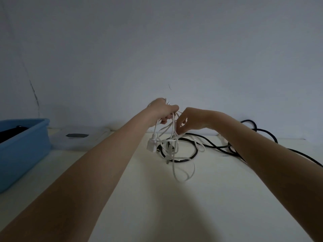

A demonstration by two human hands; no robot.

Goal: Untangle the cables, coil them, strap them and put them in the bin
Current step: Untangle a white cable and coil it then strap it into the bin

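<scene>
Currently, head view only. Left hand point(163, 110) raised above the table point(122, 206), fingers curled tight round a bunch of white cable point(173, 133) strands. Loops hanging down from that fist, white plug point(151, 145) dangling just below it, lowest loop lying on the tabletop nearer the camera. Right hand point(187, 122) just beside the left, fingers point(180, 130) bent and reaching into the hanging white strands (pinching or only touching: cannot tell, fingertips hidden among cable). Black cable point(192, 154) coiled on the table directly under the white bundle, tangled with it, then trailing off right behind the right forearm, up to a loop against the wall point(157, 49). Blue bin point(26, 145) at far left on the table, well apart from the cables, something dark inside. Pale flat lid-like piece point(76, 138) with a dark label just right of the bin.
</scene>
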